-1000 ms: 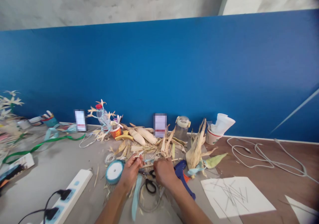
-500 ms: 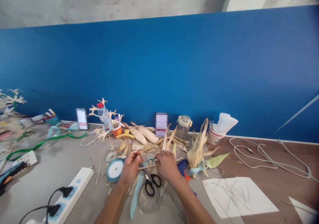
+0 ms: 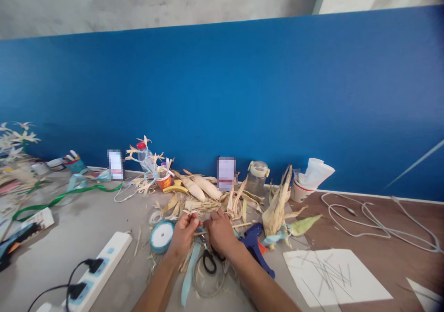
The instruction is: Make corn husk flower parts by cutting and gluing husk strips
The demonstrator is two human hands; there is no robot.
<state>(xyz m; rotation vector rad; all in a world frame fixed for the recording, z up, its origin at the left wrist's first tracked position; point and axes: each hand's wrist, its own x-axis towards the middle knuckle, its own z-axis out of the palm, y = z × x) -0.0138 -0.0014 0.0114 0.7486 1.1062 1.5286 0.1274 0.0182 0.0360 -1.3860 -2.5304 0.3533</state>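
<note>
My left hand (image 3: pixel 183 234) is closed in a pinch, a small pale piece of husk (image 3: pixel 189 213) showing at its fingertips. Close beside it is my right hand (image 3: pixel 220 231), its fingers curled downward; what they grip, if anything, is hidden. A thin pale stick passes by the right hand, mostly covered by it. Under the hands lie black-handled scissors (image 3: pixel 209 262), partly hidden by the right hand. A roll of blue ribbon (image 3: pixel 162 236) is just left of the left hand, and a loose strip of blue ribbon (image 3: pixel 189 277) lies between the forearms.
Dried corn husks (image 3: pixel 204 204) are heaped behind the hands. A blue glue gun (image 3: pixel 257 249) lies by the right forearm. On the left is a power strip (image 3: pixel 99 270) with plugs; on the right, white paper (image 3: pixel 333 279) with thin wires. A phone (image 3: pixel 226 174) and lidded jar (image 3: pixel 257 177) stand behind.
My right hand has moved left, closer to my left hand, and covers more of the scissors. More of the glue gun shows. My left hand stays nearly in place.
</note>
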